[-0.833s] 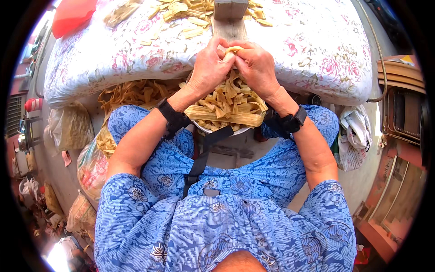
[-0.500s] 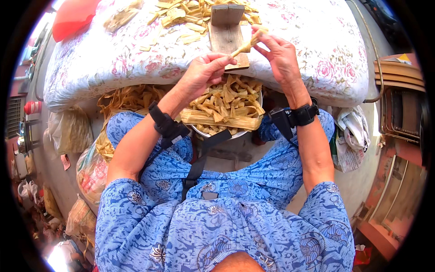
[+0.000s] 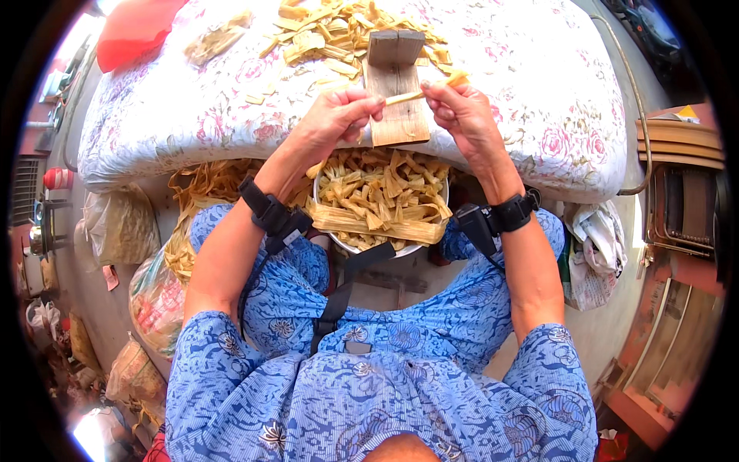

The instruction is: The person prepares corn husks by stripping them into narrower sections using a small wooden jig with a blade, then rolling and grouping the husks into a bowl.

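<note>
A narrow twisted strip of dried corn husk (image 3: 404, 98) stretches between my hands, nearly level. Its left end is pinched by my left hand (image 3: 339, 117), thumb against fingers. My right hand (image 3: 464, 115) grips the other end, where a loose yellowish tip sticks out above the fingers. Below the strip lies a wooden board (image 3: 400, 127) with an upright wooden block (image 3: 396, 48) at its far end. Under the hands, between my knees, a white basin (image 3: 447, 189) holds many folded husk pieces (image 3: 377, 181), with a longer flat husk (image 3: 377, 223) across its near side.
A flower-patterned cloth (image 3: 531, 100) covers the padded surface ahead, with a husk pile (image 3: 331, 31) and a red item (image 3: 137, 35) on it. Long loose husks (image 3: 208, 185) hang beneath its left edge. Plastic bags (image 3: 122, 223) stand at left; a white bag (image 3: 596, 242) is at right.
The husk strip has gone from a steep slant to nearly level. My right hand has come lower and its fingers have closed in around the husk end. My left hand keeps its pinch.
</note>
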A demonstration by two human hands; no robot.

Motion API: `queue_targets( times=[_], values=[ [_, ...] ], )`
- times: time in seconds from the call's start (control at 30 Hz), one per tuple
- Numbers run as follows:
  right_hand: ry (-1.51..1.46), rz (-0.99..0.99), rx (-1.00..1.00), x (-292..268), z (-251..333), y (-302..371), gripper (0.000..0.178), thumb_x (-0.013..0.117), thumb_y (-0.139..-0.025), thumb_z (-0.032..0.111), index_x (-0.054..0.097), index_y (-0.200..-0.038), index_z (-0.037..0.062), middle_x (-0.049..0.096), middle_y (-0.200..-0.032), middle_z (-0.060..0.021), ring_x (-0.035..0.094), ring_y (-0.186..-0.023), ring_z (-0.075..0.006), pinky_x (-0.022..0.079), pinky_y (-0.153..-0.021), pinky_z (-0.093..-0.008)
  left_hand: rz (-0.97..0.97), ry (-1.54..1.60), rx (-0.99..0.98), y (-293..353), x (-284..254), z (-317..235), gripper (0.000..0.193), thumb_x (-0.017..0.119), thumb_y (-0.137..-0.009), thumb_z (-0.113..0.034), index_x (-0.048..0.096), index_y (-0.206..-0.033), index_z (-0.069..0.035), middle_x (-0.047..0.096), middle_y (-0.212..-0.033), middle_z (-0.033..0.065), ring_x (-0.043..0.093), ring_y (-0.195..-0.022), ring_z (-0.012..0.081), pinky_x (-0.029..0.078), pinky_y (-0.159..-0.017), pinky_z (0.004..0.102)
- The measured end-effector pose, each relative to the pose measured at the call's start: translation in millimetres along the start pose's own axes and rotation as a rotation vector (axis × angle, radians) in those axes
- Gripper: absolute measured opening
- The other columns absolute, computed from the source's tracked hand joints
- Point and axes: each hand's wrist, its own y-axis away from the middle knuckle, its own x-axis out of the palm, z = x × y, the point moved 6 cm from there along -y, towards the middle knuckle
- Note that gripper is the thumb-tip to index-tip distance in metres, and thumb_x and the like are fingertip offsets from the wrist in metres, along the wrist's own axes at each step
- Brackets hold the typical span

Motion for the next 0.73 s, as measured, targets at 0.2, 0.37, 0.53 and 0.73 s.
queue_targets(
  times=[0.2,0.37,0.53,0.73],
  values=[
    [0.246,-0.156,-0.243,-15,-7,-58,0.012,0.067,-0.078,0.013,0.063,-0.078,0.0025,0.057,-0.062,0.0001,0.046,-0.049,-0.0030,0.036,-0.044,-0.0159,-0.244,-0.539,0.382,-57,-30,-13,0.019,0.054,-0.087,-0.020,0.061,-0.083,-0.002,0.050,-0.062,-0.0055,0.042,-0.057,0.0021,0.036,-0.052,0.0182],
    [0.743,-0.257,-0.399,-34,-23,-60,0.016,0.067,-0.077,0.016,0.062,-0.078,0.0005,0.058,-0.061,-0.0012,0.049,-0.049,-0.0049,0.040,-0.045,-0.0193,-0.361,-0.628,0.311,-61,-39,10,0.018,0.055,-0.085,-0.015,0.060,-0.081,0.001,0.054,-0.066,-0.0034,0.046,-0.061,0.0046,0.040,-0.057,0.0213],
    [1.065,0.024,-0.449,6,5,6,0.026,0.068,-0.073,0.027,0.063,-0.083,0.0030,0.061,-0.067,-0.0090,0.057,-0.056,-0.0167,0.045,-0.052,-0.0291,-0.223,-0.567,0.288,-29,-28,8,0.017,0.055,-0.086,-0.016,0.058,-0.087,0.000,0.050,-0.065,-0.0049,0.042,-0.059,0.0041,0.037,-0.054,0.0190],
    [0.871,0.203,-0.270,12,-11,35,0.034,0.069,-0.071,0.032,0.062,-0.094,0.0073,0.064,-0.081,-0.0094,0.060,-0.074,-0.0204,0.047,-0.070,-0.0343,-0.028,-0.762,0.470,9,26,11,0.015,0.059,-0.081,-0.015,0.057,-0.092,-0.005,0.059,-0.074,0.0168,0.057,-0.066,0.0224,0.045,-0.061,0.0321]
  ],
)
